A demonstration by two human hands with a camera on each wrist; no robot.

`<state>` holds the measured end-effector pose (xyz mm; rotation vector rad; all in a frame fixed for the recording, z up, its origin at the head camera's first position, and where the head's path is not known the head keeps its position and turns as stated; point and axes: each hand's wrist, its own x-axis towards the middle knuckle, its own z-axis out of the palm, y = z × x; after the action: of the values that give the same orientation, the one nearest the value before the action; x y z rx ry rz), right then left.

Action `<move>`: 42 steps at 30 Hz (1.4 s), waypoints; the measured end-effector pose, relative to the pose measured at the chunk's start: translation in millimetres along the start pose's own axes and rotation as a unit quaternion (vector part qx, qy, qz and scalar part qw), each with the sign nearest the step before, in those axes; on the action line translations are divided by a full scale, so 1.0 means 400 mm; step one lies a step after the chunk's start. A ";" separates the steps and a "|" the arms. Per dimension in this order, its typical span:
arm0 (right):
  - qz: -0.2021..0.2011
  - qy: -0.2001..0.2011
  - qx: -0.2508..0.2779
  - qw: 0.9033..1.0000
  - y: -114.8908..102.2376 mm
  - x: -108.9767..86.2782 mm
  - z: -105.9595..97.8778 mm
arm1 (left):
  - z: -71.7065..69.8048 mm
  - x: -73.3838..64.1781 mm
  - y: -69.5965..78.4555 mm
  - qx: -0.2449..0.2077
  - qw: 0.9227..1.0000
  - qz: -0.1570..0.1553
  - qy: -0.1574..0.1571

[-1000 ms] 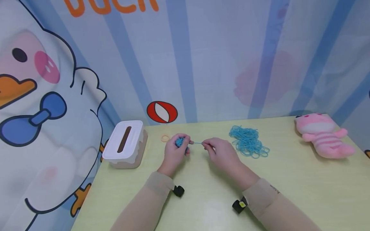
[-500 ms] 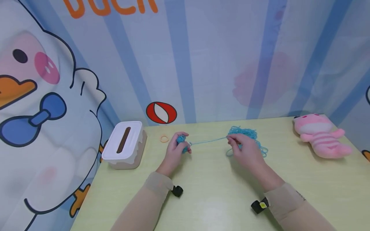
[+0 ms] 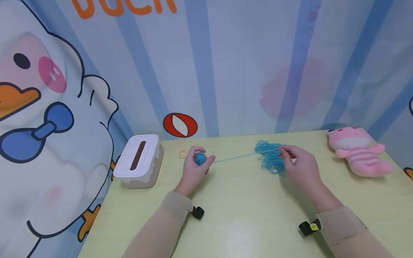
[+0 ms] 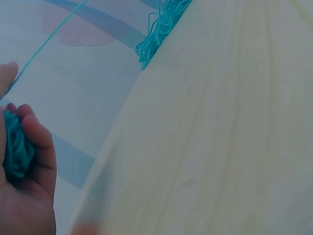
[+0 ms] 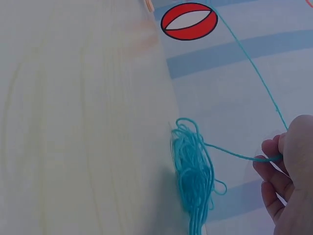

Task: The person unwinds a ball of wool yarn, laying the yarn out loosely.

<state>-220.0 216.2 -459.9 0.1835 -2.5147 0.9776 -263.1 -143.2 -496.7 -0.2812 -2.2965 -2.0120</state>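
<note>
In the head view my left hand [image 3: 192, 170] holds a small ball of blue yarn [image 3: 200, 158], its fingers curled round it. The left wrist view shows the wound ball [image 4: 18, 147] lying against the palm. A single strand [image 3: 235, 157] runs taut from the ball to my right hand [image 3: 301, 165], which pinches it between thumb and forefinger. Beside and partly behind the right hand lies a loose heap of the same yarn [image 3: 271, 159]. In the right wrist view another length of strand [image 5: 234, 154] links the heap to the pinching fingers [image 5: 274, 147].
A white-lidded box [image 3: 138, 161] with a brown slot stands at the table's left. An orange ring [image 3: 183, 154] lies between it and the left hand. A pink striped plush toy [image 3: 359, 152] lies at the far right. A printed curtain [image 3: 238, 71] hangs behind the table [image 3: 232, 215].
My right hand has moved right, from close beside the left hand to the yarn heap, drawing the strand out longer. The left hand stays nearly in place, still holding the ball, its thumb now lifted outward.
</note>
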 end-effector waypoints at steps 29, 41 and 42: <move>0.125 -0.143 -0.110 0.976 0.100 -0.007 -0.020 | 0.010 -0.004 0.013 -0.052 0.997 -0.006 -0.063; -0.087 -0.057 0.014 0.994 -0.081 -0.014 0.170 | 0.014 0.001 0.005 -0.036 0.993 0.017 -0.114; -0.094 -0.069 0.021 0.993 -0.094 -0.014 0.187 | 0.015 0.000 0.003 -0.036 0.992 0.017 -0.118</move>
<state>-230.7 138.1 -488.4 0.5065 -2.5452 0.9704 -262.6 -137.3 -496.3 -0.5895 -2.3309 -2.1526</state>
